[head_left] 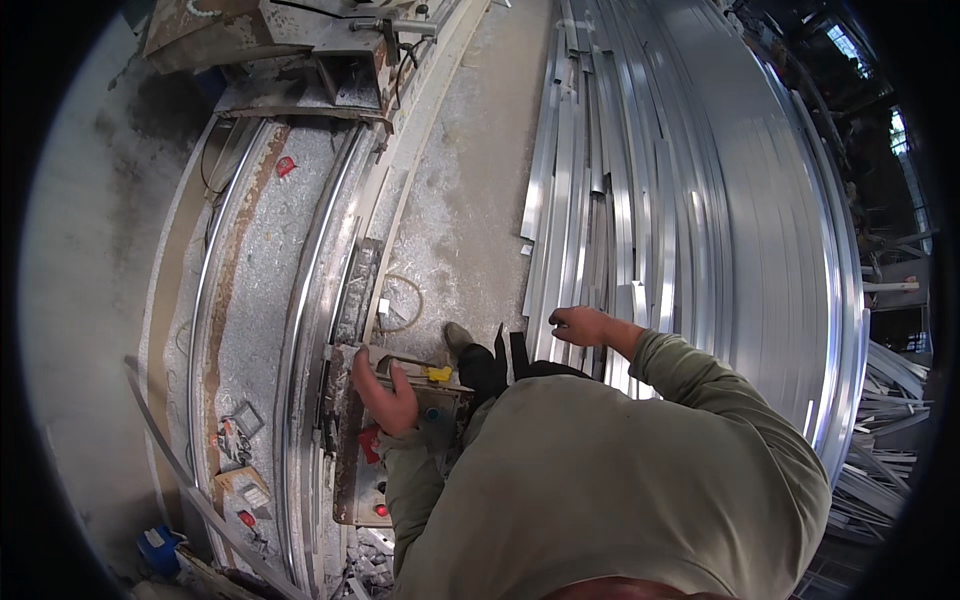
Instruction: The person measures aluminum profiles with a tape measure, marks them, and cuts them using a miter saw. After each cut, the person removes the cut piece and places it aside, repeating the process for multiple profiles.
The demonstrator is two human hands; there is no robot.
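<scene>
My left hand (pixel 385 390) rests on the edge of a metal control box (pixel 440 405) at the side of a long saw bench, fingers curled over its top beside a small yellow part (pixel 437 374). My right hand (pixel 583 324) reaches out to the right and lies on the near ends of a stack of long aluminium profiles (pixel 640 200), fingers bent around one of them. My shoe (pixel 458 338) and dark trouser leg stand on the concrete between bench and stack.
The long galvanised bench (pixel 250 260) with rails runs away at the left, a saw unit (pixel 300 40) at its far end. Red buttons (pixel 368 443) sit below the control box. More profile offcuts (pixel 890 400) lie at the right. A blue container (pixel 158 548) stands bottom left.
</scene>
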